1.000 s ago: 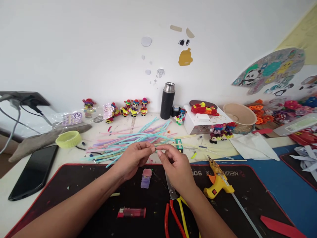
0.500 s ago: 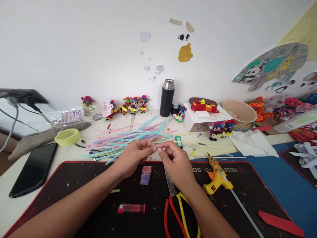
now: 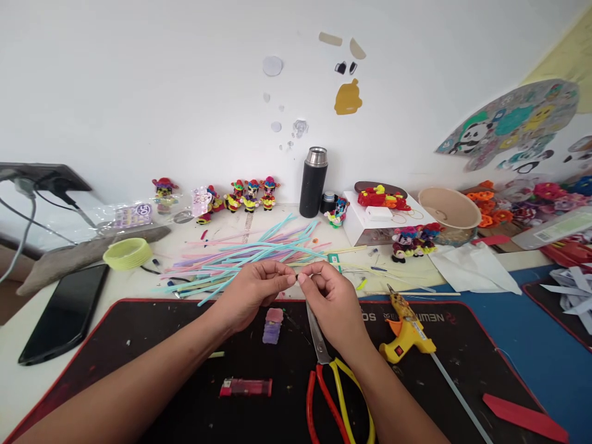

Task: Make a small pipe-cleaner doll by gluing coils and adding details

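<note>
In the head view: pinched between left hand (image 3: 250, 295) and right hand (image 3: 333, 305), thumbs and forefingers closed, a tiny dark piece (image 3: 296, 277), held at fingertip as suits fine control. Within reach on the mat (image 3: 277, 422), scissors (image 3: 320, 347) and glue gun (image 3: 411, 340). Printed there, seemingly, "NEW"; otherwise unclear.

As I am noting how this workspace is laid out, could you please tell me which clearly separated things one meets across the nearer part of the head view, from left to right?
Black phone → pink lighter → scissors → yellow glue gun → heap of pale strips.
</note>
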`<control>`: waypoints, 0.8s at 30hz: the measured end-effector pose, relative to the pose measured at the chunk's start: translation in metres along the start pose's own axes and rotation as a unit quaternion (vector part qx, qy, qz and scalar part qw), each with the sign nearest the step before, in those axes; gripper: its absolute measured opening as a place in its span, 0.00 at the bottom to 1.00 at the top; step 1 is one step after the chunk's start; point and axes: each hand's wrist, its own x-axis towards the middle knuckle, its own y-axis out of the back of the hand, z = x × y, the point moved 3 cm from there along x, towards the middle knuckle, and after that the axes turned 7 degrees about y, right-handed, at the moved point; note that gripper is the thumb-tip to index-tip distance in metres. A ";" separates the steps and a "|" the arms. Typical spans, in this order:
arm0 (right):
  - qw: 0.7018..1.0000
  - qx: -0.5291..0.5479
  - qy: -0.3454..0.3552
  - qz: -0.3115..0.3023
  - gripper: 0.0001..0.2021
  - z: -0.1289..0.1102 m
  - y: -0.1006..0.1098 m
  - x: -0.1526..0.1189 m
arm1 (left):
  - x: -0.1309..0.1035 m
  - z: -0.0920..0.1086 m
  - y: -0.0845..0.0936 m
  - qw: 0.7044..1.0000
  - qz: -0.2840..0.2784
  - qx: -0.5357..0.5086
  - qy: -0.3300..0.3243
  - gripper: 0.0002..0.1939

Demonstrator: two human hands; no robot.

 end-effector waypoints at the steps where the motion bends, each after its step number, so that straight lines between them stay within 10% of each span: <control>1: 1.000 0.002 -0.001 0.000 0.11 0.000 0.000 0.000 | 0.000 0.000 0.000 1.000 0.000 0.002 -0.003 0.22; 24: 0.999 0.034 -0.024 -0.012 0.09 0.003 -0.002 -0.003 | -0.004 0.002 -0.005 0.999 0.015 -0.001 -0.037 0.19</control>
